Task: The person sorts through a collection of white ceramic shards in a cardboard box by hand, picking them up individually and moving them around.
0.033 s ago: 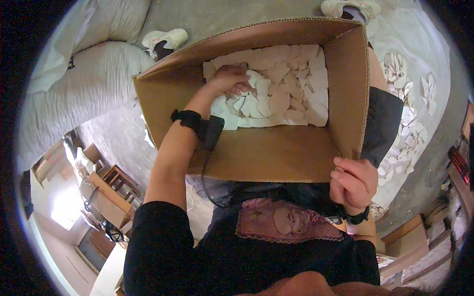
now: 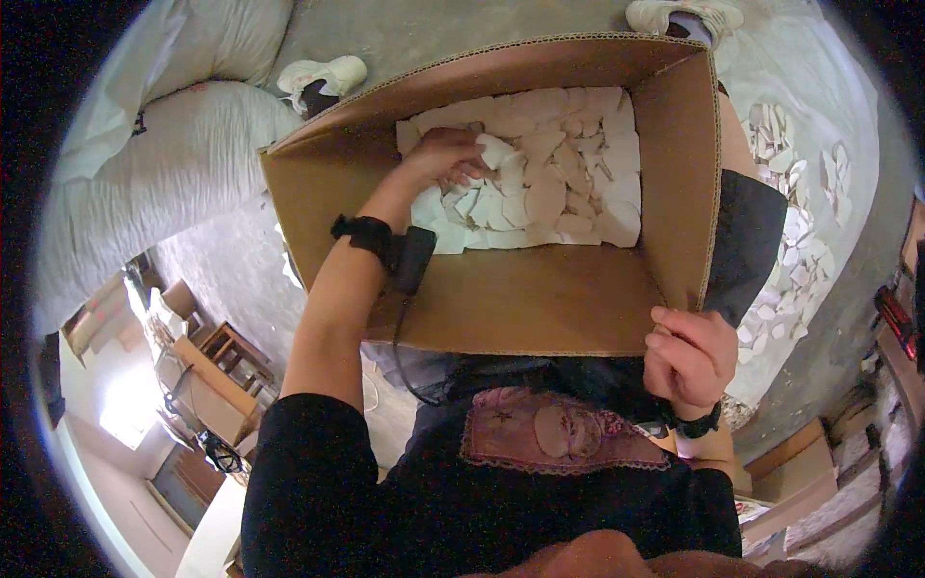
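A deep, open cardboard box (image 2: 520,299) is tilted in front of my body. Pale, flat, irregular pieces (image 2: 546,199) cover its bottom in a loose layer. My left hand (image 2: 446,157) reaches inside, at the left part of the layer, its fingers closed on a flat white piece (image 2: 496,152); its fingertips are partly hidden. At the near right corner of the box, my right hand (image 2: 689,358) has its fingers curled over the edge.
More pale pieces (image 2: 795,241) lie spread on a white sheet to the right. White sacks (image 2: 183,144) bulk at the left. Two white shoes (image 2: 326,75) show beyond the box. A small wooden stool (image 2: 231,352) and cartons stand at lower left.
The white piece at my left fingers has shifted and turned, now showing a smaller face. My right hand and the box stay where they were.
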`<state>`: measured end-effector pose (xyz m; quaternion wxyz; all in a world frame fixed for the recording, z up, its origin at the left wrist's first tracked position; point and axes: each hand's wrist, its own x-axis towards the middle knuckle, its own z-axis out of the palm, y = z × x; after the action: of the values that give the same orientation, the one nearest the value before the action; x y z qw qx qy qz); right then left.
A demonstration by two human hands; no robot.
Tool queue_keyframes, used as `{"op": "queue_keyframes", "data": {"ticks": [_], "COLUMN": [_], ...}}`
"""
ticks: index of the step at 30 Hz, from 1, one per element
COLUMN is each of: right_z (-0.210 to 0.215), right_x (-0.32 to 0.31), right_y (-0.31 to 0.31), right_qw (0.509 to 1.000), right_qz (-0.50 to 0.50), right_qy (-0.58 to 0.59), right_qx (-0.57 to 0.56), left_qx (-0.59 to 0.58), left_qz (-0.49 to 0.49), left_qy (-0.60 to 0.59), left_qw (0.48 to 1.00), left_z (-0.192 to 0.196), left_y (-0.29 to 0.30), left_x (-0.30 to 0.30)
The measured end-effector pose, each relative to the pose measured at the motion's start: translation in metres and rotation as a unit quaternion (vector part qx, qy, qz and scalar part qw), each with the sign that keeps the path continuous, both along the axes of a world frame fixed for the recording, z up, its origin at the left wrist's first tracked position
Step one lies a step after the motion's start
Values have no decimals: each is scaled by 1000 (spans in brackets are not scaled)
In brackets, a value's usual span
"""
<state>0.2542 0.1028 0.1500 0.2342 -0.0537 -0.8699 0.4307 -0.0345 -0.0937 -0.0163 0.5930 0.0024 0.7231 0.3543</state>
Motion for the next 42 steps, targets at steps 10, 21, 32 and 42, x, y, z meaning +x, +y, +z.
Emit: {"op": "queue_keyframes", "data": {"ticks": [10, 21, 32, 42], "right_z": [-1, -3, -2, -3], "right_x": [-1, 0, 0, 0], "right_y": [-2, -2, 0, -1], "right_qw": [1000, 1000, 1000, 1000], "right_qz": [-18, -9, -4, -9], "right_qy": [7, 18, 13, 14], "right_qx": [20, 11, 20, 18], "left_qx": [28, 79, 106, 54], "left_qz": [-100, 338, 422, 371], "left_qy": [45, -135, -120, 50], "left_qw": [994, 928, 893, 926], "left_z": [8, -31, -56, -48], "left_y": [-9, 29, 43, 51], "left_x": [4, 14, 15, 13]}}
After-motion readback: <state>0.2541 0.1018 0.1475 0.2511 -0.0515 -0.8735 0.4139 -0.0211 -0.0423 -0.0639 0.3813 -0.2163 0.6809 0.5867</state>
